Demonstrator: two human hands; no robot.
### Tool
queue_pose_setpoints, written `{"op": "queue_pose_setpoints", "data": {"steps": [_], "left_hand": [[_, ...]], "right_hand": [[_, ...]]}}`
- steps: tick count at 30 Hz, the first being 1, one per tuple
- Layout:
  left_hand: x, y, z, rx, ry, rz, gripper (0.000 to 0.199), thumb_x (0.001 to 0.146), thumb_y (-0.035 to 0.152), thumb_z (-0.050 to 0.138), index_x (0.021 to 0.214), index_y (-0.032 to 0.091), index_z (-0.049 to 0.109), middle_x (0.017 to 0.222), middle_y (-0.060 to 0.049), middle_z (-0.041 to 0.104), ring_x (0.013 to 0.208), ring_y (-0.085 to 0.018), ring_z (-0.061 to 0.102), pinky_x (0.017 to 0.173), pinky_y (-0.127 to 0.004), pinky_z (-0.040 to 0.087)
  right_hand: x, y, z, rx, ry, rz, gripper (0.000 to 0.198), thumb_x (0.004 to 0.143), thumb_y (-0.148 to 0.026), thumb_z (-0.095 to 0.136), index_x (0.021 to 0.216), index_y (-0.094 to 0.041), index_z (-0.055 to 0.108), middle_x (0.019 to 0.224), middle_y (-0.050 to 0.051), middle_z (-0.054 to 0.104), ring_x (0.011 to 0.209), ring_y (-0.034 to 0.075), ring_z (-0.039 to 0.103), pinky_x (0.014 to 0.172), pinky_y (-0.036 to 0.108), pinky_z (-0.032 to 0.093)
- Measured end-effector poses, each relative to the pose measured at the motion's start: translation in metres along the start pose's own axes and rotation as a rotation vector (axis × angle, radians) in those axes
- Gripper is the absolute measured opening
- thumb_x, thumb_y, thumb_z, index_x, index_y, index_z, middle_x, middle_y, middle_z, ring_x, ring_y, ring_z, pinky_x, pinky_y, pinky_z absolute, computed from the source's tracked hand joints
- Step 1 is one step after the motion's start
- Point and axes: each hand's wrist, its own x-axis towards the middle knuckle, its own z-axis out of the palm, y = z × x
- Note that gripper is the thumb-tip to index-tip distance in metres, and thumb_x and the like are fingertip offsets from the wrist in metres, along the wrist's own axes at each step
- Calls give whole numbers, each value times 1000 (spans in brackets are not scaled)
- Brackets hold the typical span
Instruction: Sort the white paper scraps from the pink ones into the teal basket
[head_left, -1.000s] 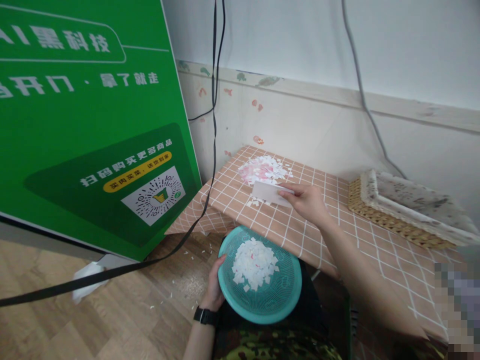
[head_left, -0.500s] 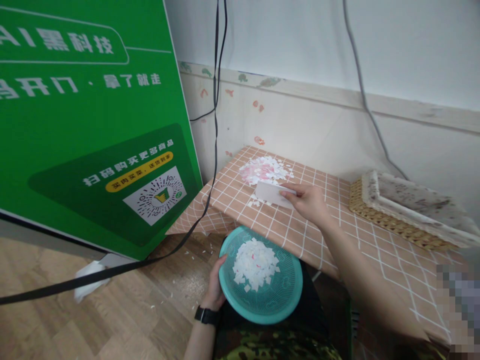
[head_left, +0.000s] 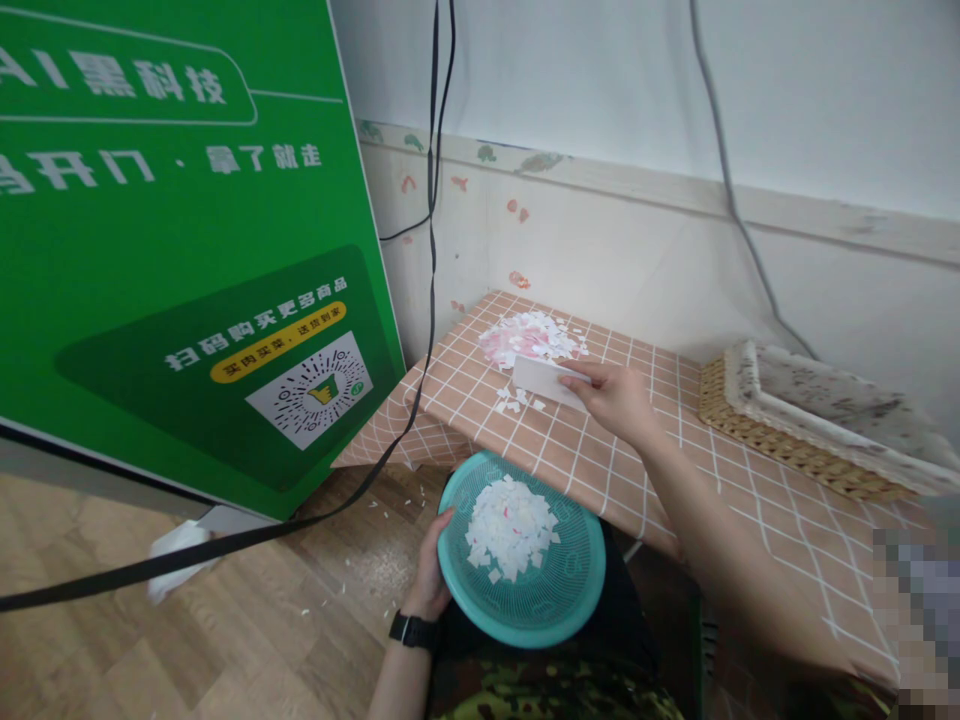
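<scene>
My left hand point(head_left: 433, 568) grips the left rim of a teal plastic colander point(head_left: 525, 620), tilted below the table's front edge. A heap of white paper scraps point(head_left: 511, 528) with a few pink bits lies in it. Over the table, my right hand point(head_left: 611, 395) pinches a white card point(head_left: 544, 378) by its right end, with its long side close to the tablecloth. Just behind the card is a pile of white and pink paper scraps point(head_left: 532, 338). A few loose scraps point(head_left: 517, 401) lie in front of the card. The fingertips behind the card are hidden.
A checked brown tablecloth point(head_left: 637, 480) covers the table against the wall. A cloth-lined wicker basket point(head_left: 795, 435) stands at the right. The green panel point(head_left: 187, 220) rises at the left, with a black strap point(head_left: 360, 485) hanging in front. Scraps dot the wooden floor point(head_left: 300, 640).
My right hand has shifted the card slightly up and back toward the pile, so more loose scraps show in front of it. My left hand and the colander have stayed put.
</scene>
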Motion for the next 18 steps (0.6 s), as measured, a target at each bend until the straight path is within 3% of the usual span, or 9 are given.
{"op": "queue_pose_setpoints", "data": {"steps": [4,9,18], "left_hand": [[-1,1,1,-5,2,-6,22,71,32,65,84,14,69,73,-3,73,63,-17,65,68,-30,50],[0,0,0,10,16,16,19,71,31,65,81,14,68,72,-3,73,64,-17,64,70,-30,48],[-1,0,1,16,7,17,22,70,32,66,82,13,69,72,-4,73,67,-19,66,72,-32,49]], "right_hand": [[1,4,-1,-42,57,15,28,80,-35,56,104,-27,69,101,3,70,88,24,66,77,38,52],[-8,14,-3,-23,24,55,29,80,-39,57,102,-25,70,100,5,70,83,24,67,71,37,53],[-18,14,12,208,-11,32,28,80,-38,58,103,-26,69,104,3,68,93,24,65,82,38,52]]}}
